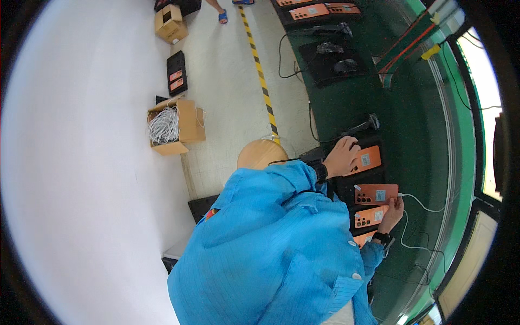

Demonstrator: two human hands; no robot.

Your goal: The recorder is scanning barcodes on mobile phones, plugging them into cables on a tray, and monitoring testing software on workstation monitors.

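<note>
Blue jacket (pixel 271 244) nearest the camera, filling the lower middle; both forearms reach right over a dark green tabletop (pixel 414 135).

Smartphone with white cable (pixel 372 193), back up, lies at the right hand (pixel 392 215), over a black tray (pixel 372 176) along the table's near edge. Right fingers and thumb closed on its cable end, close to the plug; dark watch (pixel 384 238) on that wrist. Left hand (pixel 342 157) one place farther up the row, fingers bent over the near end of an orange smartphone (pixel 369 160); cannot tell whether it grips or only rests there. Cabled phone sits between the two hands, below the left one in view.

Appearance: flat, rounded rectangle, duller copper-orange than its neighbours. Dark round camera lenses clustered at the end toward the wearer; pale rectangular label past mid-back; small white tab at the lens-end corner. White charging cable (pixel 425 208) enters the opposite end, then curves off across the green.

Just below it, a brighter orange phone (pixel 366 218) with similar lenses and label; another, partly hidden by the right forearm, below that.

Beyond the left hand, a dark corded handheld device (pixel 372 121). Round wooden stool seat (pixel 261 154) left of that arm.
</note>
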